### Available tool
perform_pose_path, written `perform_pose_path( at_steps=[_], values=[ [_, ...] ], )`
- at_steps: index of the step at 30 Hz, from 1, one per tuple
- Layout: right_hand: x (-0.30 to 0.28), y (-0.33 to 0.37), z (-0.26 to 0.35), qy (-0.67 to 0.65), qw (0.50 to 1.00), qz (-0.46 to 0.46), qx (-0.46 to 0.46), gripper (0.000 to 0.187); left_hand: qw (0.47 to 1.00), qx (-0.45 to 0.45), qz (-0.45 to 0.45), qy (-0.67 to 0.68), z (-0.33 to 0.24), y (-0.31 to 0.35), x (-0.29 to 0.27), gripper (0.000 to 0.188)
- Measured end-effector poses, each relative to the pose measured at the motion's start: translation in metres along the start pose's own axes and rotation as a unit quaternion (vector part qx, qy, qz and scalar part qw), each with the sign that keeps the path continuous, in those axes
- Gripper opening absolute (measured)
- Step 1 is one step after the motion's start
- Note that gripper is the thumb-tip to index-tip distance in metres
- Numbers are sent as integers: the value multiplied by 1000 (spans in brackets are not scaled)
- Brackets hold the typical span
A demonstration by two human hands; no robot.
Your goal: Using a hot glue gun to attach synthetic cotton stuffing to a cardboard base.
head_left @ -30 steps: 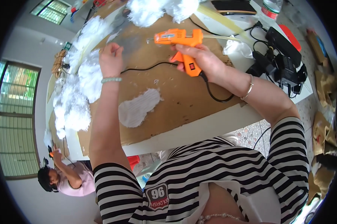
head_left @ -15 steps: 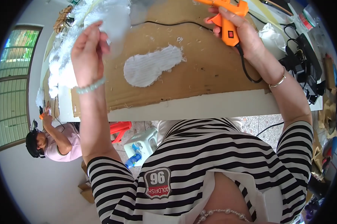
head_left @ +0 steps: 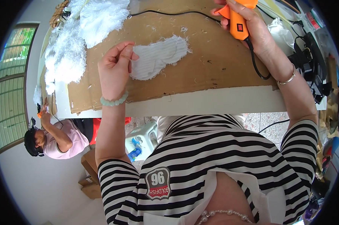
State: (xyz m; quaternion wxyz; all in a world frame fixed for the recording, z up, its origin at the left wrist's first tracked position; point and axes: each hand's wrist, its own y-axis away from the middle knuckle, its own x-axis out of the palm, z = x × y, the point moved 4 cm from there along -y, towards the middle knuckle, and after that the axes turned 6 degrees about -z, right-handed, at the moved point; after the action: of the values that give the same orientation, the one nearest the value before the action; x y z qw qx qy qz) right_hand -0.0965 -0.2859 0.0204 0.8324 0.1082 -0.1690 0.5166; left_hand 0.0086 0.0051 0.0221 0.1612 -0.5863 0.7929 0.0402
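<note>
In my right hand (head_left: 254, 28), fingers are wrapped round the handle of an orange glue gun (head_left: 238, 24); the upper frame edge cuts off its front. A black cord runs from the handle's base. My left hand (head_left: 117, 65) is pinched at the left end of a white, sole-shaped fabric piece (head_left: 167, 54) with frayed edges. A curved edge across this fabric looks like a second layer lying over it. The exact grip is partly hidden behind the fingertips. Brown cardboard (head_left: 207, 71) lies under the fabric.
Fluffy white fabric pieces (head_left: 70, 56) are heaped at the left. A black cable (head_left: 173, 12) crosses the cardboard. Crumpled white material (head_left: 281, 35) and black devices (head_left: 312, 63) stand at the right. A person in pink (head_left: 62, 140) works at far left, near a pale green stool (head_left: 148, 135).
My left hand has come from the fluffy heap, right and nearer, to the sole-shaped fabric. My right hand has shifted slightly right and nearer with the glue gun.
</note>
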Motion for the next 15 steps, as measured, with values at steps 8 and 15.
perform_pose_path(
  at_steps=[8, 15],
  values=[
    [1, 1, 0, -2, 1000, 16, 16, 24, 992, 47, -1, -114, 9, -1, 6, 14],
    [2, 0, 0, 9, 1000, 22, 14, 25, 961, 184, -18, -205, 2, 3, 9, 14]
  ],
)
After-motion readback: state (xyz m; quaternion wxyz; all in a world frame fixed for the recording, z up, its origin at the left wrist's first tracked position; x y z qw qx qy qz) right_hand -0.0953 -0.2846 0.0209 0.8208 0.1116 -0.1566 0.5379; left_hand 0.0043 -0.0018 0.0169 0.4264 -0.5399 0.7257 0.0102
